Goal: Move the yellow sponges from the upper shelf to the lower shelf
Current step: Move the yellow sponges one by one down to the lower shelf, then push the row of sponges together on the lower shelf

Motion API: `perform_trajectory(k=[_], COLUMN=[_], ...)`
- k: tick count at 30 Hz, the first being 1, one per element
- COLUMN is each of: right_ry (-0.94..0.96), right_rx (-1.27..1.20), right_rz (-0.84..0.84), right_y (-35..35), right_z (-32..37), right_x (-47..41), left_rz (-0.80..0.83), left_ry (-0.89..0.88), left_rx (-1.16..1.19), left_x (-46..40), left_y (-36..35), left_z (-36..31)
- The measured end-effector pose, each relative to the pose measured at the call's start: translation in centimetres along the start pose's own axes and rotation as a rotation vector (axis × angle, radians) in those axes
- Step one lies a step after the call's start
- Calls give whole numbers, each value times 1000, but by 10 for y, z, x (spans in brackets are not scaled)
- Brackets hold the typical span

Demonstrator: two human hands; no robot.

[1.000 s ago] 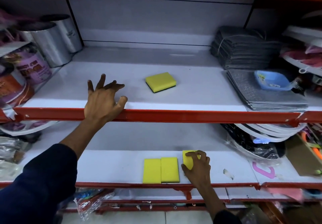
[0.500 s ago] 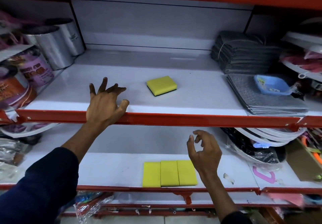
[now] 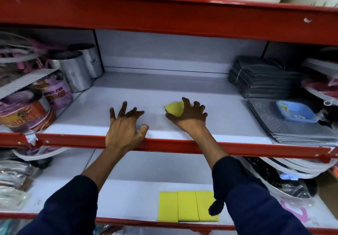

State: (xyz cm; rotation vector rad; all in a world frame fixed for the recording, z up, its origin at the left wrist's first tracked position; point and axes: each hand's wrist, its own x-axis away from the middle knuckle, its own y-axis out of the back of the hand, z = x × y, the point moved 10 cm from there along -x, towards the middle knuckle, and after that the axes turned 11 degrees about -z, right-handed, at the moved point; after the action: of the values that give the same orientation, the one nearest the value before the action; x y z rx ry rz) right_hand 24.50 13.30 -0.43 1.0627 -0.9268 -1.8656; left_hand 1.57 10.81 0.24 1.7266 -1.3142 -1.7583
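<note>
One yellow sponge (image 3: pixel 175 108) with a dark underside lies on the white upper shelf (image 3: pixel 215 106). My right hand (image 3: pixel 188 115) is over it, fingers curled around its right side and thumb at its near edge, covering about half of it. My left hand (image 3: pixel 124 126) rests flat on the upper shelf's red front rail (image 3: pixel 256 148), fingers spread, holding nothing. Three yellow sponges (image 3: pixel 186 206) lie side by side at the front of the lower shelf (image 3: pixel 128 194); my right sleeve hides the corner of the rightmost one.
Silver tape rolls (image 3: pixel 78 70) and purple canisters (image 3: pixel 56 95) crowd the upper shelf's left. Stacked grey cloths (image 3: pixel 263 77), grey mats (image 3: pixel 285 125) and a blue tray (image 3: pixel 294 111) fill its right. Bagged goods (image 3: pixel 285 181) sit on the lower shelf's right side.
My right hand rose from the lower shelf, where it left a third sponge, up to the upper shelf and closed around the remaining sponge. The left hand stayed on the rail.
</note>
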Motion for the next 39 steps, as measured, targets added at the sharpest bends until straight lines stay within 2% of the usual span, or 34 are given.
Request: perform_trajectory(k=[3, 6, 8, 10, 13, 15, 17, 19, 23, 25, 29, 34, 39], right_ry=[24, 104, 244, 417, 676, 833, 964, 1016, 862, 800, 696, 701, 673], right_rx=[64, -24, -136, -293, -502, -549, -535, -515, -363, -216, -104, -39, -55], right_rz=[19, -143, -325, -429, -515, -514, -440, -282, 117, 235, 433, 497, 406], right_y=[-12, 16, 52, 84, 113, 101, 65, 16, -88, -135, -207, -242, -227], right_z=[3, 11, 23, 32, 34, 28, 21, 15, 12, 12, 10, -4, -22], right_x=[-10, -3, 18, 51, 111, 153, 188, 213, 235, 243, 252, 257, 252], left_rz=[-8, -17, -32, -41, -46, -43, -42, -41, -40, -35, -19, 3, 7], left_ry=[7, 11, 5, -11, -28, -34, -33, -26, -18, -14, -6, -6, -18], left_rx=[14, 25, 23, 18, 8, 10, 16, 24, 28, 30, 34, 34, 48], left_x=[-1, -3, -3, -2, -3, -3, -2, -1, -1, -1, 0, 0, 0], left_y=[1, 3, 4, 4, 4, 3, 2, 2, 1, 1, 0, -1, -1], left_z=[1, 1, 0, -1, -2, -2, -3, -3, -2, -1, 0, 1, -1])
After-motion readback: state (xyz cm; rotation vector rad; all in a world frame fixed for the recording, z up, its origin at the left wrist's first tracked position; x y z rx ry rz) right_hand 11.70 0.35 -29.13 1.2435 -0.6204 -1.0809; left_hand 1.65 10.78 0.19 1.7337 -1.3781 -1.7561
